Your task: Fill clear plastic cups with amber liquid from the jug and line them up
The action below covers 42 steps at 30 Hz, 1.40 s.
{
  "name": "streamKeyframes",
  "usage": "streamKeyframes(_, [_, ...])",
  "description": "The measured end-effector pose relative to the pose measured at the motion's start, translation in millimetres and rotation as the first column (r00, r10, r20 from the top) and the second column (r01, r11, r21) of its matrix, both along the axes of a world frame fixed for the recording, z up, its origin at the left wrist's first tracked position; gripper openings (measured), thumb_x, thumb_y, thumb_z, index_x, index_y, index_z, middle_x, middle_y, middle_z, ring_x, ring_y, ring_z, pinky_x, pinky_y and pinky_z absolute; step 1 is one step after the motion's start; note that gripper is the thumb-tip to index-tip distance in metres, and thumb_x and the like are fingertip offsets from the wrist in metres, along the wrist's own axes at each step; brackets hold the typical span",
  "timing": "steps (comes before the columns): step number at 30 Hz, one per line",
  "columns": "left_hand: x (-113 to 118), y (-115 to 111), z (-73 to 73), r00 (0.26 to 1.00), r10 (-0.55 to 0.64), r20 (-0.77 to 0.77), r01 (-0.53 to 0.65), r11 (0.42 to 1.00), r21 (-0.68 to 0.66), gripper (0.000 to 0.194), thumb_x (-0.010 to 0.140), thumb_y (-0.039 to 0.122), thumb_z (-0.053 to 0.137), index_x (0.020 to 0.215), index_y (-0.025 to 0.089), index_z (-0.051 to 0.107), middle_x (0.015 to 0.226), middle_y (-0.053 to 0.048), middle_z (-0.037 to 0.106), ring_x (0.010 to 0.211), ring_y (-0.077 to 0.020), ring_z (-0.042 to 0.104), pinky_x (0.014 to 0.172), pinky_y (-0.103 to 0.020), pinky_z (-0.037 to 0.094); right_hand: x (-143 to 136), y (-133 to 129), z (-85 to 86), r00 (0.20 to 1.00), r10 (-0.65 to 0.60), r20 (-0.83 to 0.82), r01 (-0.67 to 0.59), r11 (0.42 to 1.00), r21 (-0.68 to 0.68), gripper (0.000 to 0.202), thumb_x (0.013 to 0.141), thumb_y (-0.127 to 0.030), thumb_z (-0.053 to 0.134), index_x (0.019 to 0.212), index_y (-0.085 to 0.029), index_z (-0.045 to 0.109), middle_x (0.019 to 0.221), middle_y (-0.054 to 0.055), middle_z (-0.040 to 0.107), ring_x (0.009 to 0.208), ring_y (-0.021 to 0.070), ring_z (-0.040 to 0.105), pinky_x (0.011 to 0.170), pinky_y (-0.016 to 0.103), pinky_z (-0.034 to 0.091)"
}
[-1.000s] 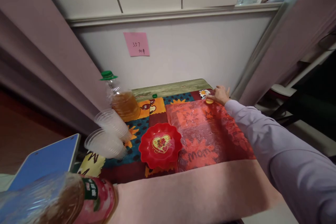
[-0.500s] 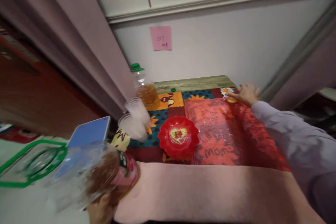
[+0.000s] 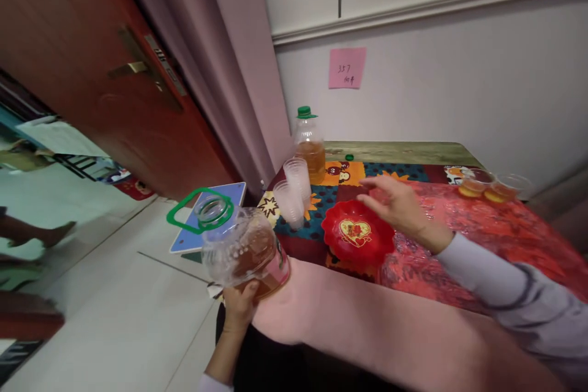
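Observation:
My left hand (image 3: 239, 305) grips the lower side of a large clear plastic jug (image 3: 257, 251) of brown drink. The jug leans to the left at the table's near edge, its uncapped mouth and green handle ring (image 3: 177, 215) toward the floor side. Over the right rim of a red scalloped dish (image 3: 356, 236), my right hand (image 3: 395, 205) hovers with fingers apart and nothing in them. Two stacks of clear plastic cups (image 3: 294, 190) lean together left of the dish. Two cups with amber drink (image 3: 498, 190) stand at the table's far right.
A second jug (image 3: 311, 153) with a green cap stands at the back by the curtain. A small green cap (image 3: 349, 157) lies near the wall. Beyond the left edge are a blue board (image 3: 184, 242) and a door (image 3: 151, 104). Someone's bare foot (image 3: 55, 234) shows at far left.
My right hand has come back left from the cup at the far right to above the red dish, letting go. The view has turned left; my left hand still holds the jug.

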<state>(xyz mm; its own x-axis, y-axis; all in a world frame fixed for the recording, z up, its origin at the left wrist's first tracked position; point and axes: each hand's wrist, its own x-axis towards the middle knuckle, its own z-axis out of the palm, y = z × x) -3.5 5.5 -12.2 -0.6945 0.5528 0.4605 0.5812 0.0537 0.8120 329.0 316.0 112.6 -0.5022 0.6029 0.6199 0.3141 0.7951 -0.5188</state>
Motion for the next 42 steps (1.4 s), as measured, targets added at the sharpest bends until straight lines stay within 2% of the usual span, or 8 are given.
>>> streamKeyframes(3, [2.7,0.6,2.2,0.997,-0.060,0.050,0.059,0.998,0.016,0.072,0.073,0.091,0.073,0.094,0.023,0.083,0.094,-0.013,0.084,0.101,-0.0375,0.081,0.104,-0.055,0.063,-52.4,-46.5,0.3,0.988,0.140,-0.064,-0.144,0.986,-0.080,0.025,0.099,-0.033,0.076,0.122,-0.024,0.079,0.106,0.007,0.084,0.091,0.0239,0.082,0.085,0.038,0.066])
streamKeyframes(6, [6.0,2.1,3.0,0.991,-0.118,0.067,0.116,0.993,0.032,0.070,0.074,0.087,0.076,0.098,0.022,0.085,0.103,-0.016,0.086,0.109,-0.0392,0.080,0.110,-0.057,0.060,-90.8,-68.9,-0.8,0.979,0.199,-0.041,-0.202,0.976,-0.082,0.028,0.098,-0.028,0.077,0.125,-0.022,0.079,0.104,0.007,0.082,0.088,0.0218,0.079,0.085,0.035,0.064])
streamKeyframes(12, [11.0,5.4,0.7,0.984,-0.111,0.137,0.100,0.991,0.088,0.083,0.069,0.089,0.079,0.110,0.017,0.079,0.111,-0.019,0.084,0.112,-0.0417,0.080,0.109,-0.061,0.059,-132.1,-77.0,13.9,0.973,0.104,0.207,-0.101,0.995,-0.026,0.037,0.099,-0.026,0.077,0.136,-0.021,0.076,0.118,0.010,0.080,0.096,0.0238,0.078,0.089,0.036,0.061])
streamKeyframes(16, [17.2,8.6,5.7,0.975,-0.129,0.179,0.103,0.984,0.145,0.092,0.066,0.092,0.080,0.118,0.017,0.073,0.116,-0.020,0.083,0.112,-0.0408,0.079,0.104,-0.058,0.061,-140.4,-80.9,33.7,0.934,0.004,0.358,-0.023,0.998,0.050,0.037,0.105,-0.031,0.071,0.142,-0.025,0.075,0.134,0.012,0.076,0.104,0.0262,0.078,0.086,0.036,0.059])
streamKeyframes(20, [21.8,10.6,12.6,0.971,-0.155,0.181,0.122,0.976,0.179,0.094,0.066,0.091,0.081,0.124,0.017,0.070,0.119,-0.020,0.081,0.112,-0.0408,0.079,0.102,-0.057,0.062,-142.8,-86.6,53.3,0.867,-0.030,0.498,-0.034,0.992,0.119,0.038,0.109,-0.033,0.065,0.145,-0.026,0.074,0.143,0.012,0.073,0.117,0.0291,0.076,0.083,0.034,0.058])
streamKeyframes(26, [23.4,11.6,15.5,0.967,-0.163,0.196,0.127,0.975,0.185,0.092,0.066,0.089,0.084,0.123,0.018,0.070,0.118,-0.019,0.080,0.112,-0.0408,0.078,0.100,-0.057,0.062,-149.3,-87.2,72.4,0.742,0.008,0.671,-0.077,0.994,0.073,0.036,0.115,-0.027,0.050,0.136,-0.021,0.078,0.134,0.014,0.078,0.116,0.0280,0.078,0.087,0.032,0.055])
streamKeyframes(33, [21.2,11.7,10.3,0.972,-0.135,0.192,0.100,0.978,0.184,0.092,0.064,0.089,0.084,0.120,0.017,0.069,0.114,-0.019,0.080,0.106,-0.0399,0.079,0.094,-0.055,0.063,-155.2,-75.8,68.9,0.730,0.052,0.681,-0.126,0.990,0.060,0.030,0.114,-0.020,0.053,0.129,-0.016,0.079,0.124,0.017,0.081,0.107,0.0254,0.079,0.087,0.029,0.052])
streamKeyframes(42, [24.3,10.8,16.8,0.966,-0.166,0.200,0.130,0.975,0.179,0.093,0.065,0.092,0.081,0.119,0.018,0.070,0.116,-0.019,0.081,0.110,-0.0406,0.078,0.099,-0.056,0.062,-153.5,-64.9,60.3,0.822,0.052,0.567,-0.109,0.992,0.067,0.014,0.106,-0.017,0.068,0.102,-0.018,0.081,0.105,0.012,0.083,0.097,0.0250,0.077,0.083,0.030,0.050])
